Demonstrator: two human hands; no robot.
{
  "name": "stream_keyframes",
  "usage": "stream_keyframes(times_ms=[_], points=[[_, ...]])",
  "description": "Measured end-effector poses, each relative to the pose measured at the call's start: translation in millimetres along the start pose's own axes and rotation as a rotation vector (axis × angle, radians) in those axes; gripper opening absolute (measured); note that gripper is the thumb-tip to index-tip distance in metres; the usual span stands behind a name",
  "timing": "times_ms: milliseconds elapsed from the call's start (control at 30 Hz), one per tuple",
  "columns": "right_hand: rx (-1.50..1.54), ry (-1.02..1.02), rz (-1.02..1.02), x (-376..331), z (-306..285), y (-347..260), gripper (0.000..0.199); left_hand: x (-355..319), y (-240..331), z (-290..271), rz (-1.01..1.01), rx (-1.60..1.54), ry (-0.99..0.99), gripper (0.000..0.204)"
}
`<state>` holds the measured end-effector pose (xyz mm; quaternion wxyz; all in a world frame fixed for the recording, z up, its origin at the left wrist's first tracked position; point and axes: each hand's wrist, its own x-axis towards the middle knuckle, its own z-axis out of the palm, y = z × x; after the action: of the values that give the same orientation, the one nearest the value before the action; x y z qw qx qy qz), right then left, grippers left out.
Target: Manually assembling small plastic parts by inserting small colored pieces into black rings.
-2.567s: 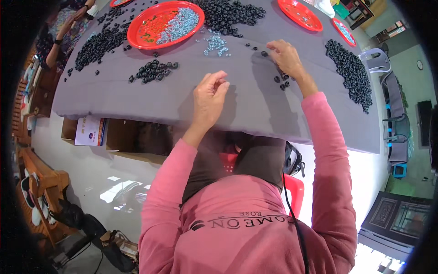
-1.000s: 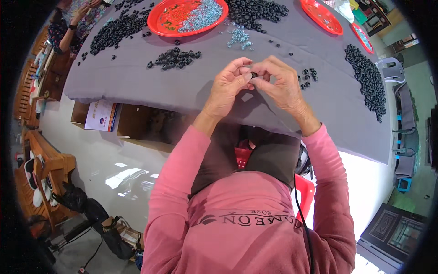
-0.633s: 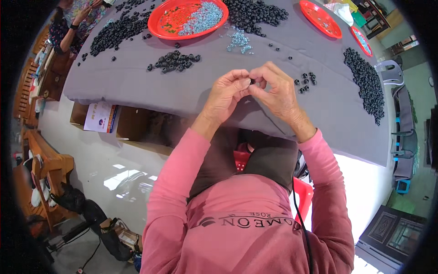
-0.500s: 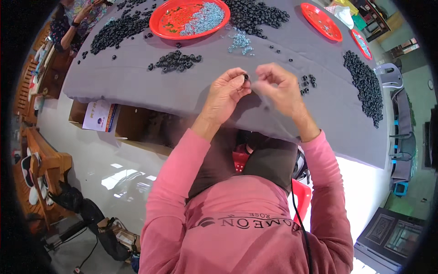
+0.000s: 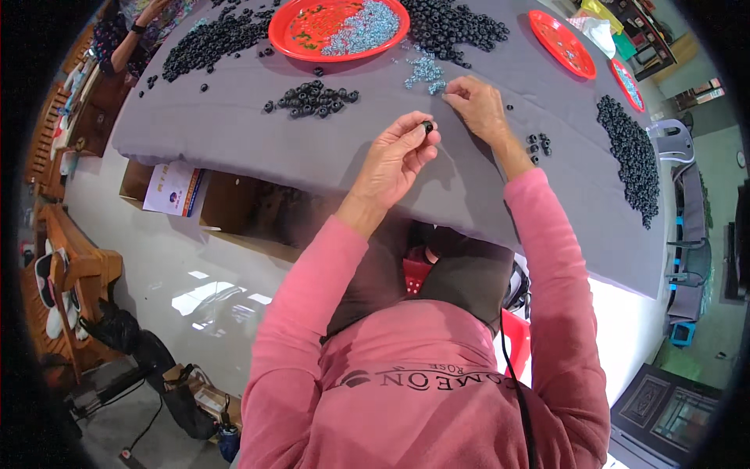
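My left hand pinches a small round black piece between thumb and forefinger, above the near part of the table. Farther out, my right hand is at the near edge of a small heap of light-blue pieces. Its thumb and forefinger are pressed together at the tips; what they hold, if anything, is too small to make out. Left of my hands lies a loose group of black pieces. Several more black pieces sit to the right of my right forearm.
A grey cloth covers the table. A red tray with blue and green bits stands beyond; another red tray is at the far right. Large black heaps lie around. Another person's arm shows at the far left.
My right hand has moved away from my left, outward to the light-blue heap. My left hand stays near its place and still holds the black piece. The view has shifted slightly.
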<state>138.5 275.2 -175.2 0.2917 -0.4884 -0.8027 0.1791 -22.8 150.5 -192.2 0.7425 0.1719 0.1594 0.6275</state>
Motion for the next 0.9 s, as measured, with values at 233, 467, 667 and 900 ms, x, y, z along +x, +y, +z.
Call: stream_keyframes(times_ms=[233,467,667,900], points=[[0.089,-0.046,0.0,-6.5,-14.8,-6.5,0.014,0.2,-1.0,0.9,-0.025,-0.006,-0.003,0.015],[0.549,-0.152,0.005,-50.1,-42.4,-67.5,0.006,0.7,-1.5,1.1,0.006,-0.033,-0.028,0.012],[0.38,-0.13,-0.104,-56.2,-47.9,-87.5,0.006,-0.3,-1.6,6.6,-0.002,0.025,0.019,0.01],[0.153,-0.243,-0.093,-49.5,-60.1,-103.4,0.007,0.9,-3.0,5.2,0.008,0.082,0.048,0.01]])
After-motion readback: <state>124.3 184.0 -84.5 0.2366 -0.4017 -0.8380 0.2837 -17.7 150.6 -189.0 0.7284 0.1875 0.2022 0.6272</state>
